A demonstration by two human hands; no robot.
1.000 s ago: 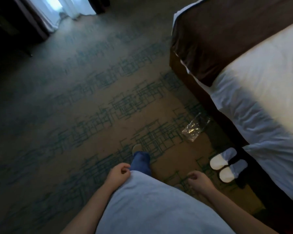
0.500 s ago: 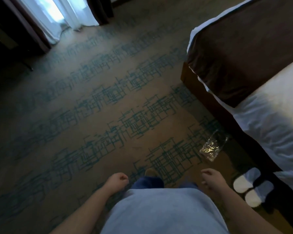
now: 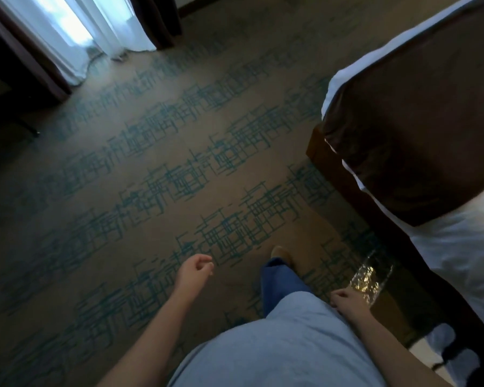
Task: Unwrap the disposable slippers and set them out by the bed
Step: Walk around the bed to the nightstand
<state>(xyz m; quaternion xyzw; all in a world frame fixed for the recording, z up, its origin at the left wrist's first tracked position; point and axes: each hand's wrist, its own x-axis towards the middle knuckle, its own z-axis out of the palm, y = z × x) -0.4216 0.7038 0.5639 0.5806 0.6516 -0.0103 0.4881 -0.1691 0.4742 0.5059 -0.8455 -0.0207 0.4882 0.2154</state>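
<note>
Two white disposable slippers (image 3: pixel 442 346) lie side by side on the carpet against the bed (image 3: pixel 453 247), at the bottom right, partly cut off by the frame edge. A crumpled clear plastic wrapper (image 3: pixel 370 283) lies on the carpet beside the bed, just beyond my right hand (image 3: pixel 347 304). That hand hangs loosely curled and holds nothing. My left hand (image 3: pixel 194 270) swings out in front of my body, fingers loosely curled, empty too.
Patterned brown and teal carpet (image 3: pixel 179 163) fills the floor. The bed has a brown runner (image 3: pixel 419 113) over white sheets. White curtains (image 3: pixel 76 32) with dark drapes hang at the back left, beside dark furniture (image 3: pixel 9 90). My foot (image 3: pixel 281 254) steps forward.
I have walked forward along the bed, so the slippers and wrapper have slid down and right in view. My left hand has swung forward; both hands stay empty.
</note>
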